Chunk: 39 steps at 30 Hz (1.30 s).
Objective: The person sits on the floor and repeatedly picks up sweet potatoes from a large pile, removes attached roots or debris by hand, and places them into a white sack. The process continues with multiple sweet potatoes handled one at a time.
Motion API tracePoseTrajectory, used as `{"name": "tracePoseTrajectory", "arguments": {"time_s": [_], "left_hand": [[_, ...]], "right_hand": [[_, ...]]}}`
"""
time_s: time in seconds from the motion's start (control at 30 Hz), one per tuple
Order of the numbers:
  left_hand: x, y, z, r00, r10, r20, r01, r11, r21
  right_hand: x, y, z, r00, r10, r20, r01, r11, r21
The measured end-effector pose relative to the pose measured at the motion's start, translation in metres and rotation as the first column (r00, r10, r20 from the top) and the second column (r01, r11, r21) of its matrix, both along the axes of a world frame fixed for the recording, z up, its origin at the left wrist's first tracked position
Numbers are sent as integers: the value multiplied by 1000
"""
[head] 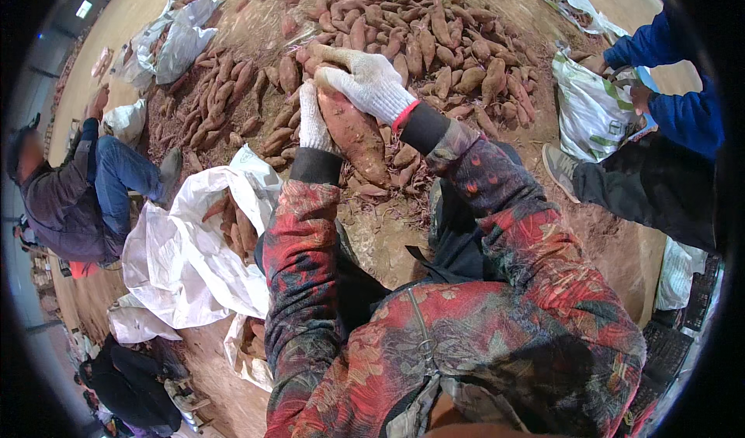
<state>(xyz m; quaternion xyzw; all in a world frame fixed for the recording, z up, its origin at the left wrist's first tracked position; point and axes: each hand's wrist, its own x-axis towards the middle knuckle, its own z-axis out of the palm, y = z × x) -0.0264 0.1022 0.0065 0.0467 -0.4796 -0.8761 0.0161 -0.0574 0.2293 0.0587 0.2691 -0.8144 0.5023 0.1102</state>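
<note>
A large reddish-brown sweet potato point(355, 138) is held up in front of me, tilted, with soil on its skin. My left hand point(314, 115), in a white knit glove, grips its left side. Over its upper end lies my right hand point(372, 80), in a white glove with a red cuff edge, its fingers curled around the top. The fingertips of both hands are partly hidden. Behind and below them spreads a big heap of sweet potatoes point(425, 42) on the dirt-covered floor, with a smaller pile point(215, 106) to its left.
An open white woven sack point(186, 257) with sweet potatoes stands by my left arm. Beyond the piles are more filled sacks point(177, 42). One person point(70, 199) sits at the left; another in blue sleeves point(675, 100) handles a white-green sack point(593, 112) at the right. Black crates point(666, 351) stand lower right.
</note>
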Motion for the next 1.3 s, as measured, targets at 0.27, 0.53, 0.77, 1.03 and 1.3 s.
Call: {"name": "tracePoseTrajectory", "arguments": {"time_s": [0.27, 0.53, 0.77, 1.03, 1.3], "left_hand": [[26, 26, 17, 964, -226, 138, 183, 946, 268], [22, 8, -8, 975, -149, 164, 130, 984, 125], [29, 1, -22, 952, -169, 256, 85, 948, 308], [38, 13, -29, 956, -188, 226, 126, 956, 264], [86, 25, -28, 914, -238, 330, 85, 905, 418]], "right_hand": [[-33, 33, 3, 912, 217, 349, -101, 941, -322], [-7, 29, 18, 795, 533, 289, -575, 814, 83], [14, 8, -1, 929, 242, 279, -282, 953, 113], [10, 6, -25, 964, 89, 251, -147, 964, 221], [-11, 11, -53, 952, 264, 158, -295, 927, 231]]}}
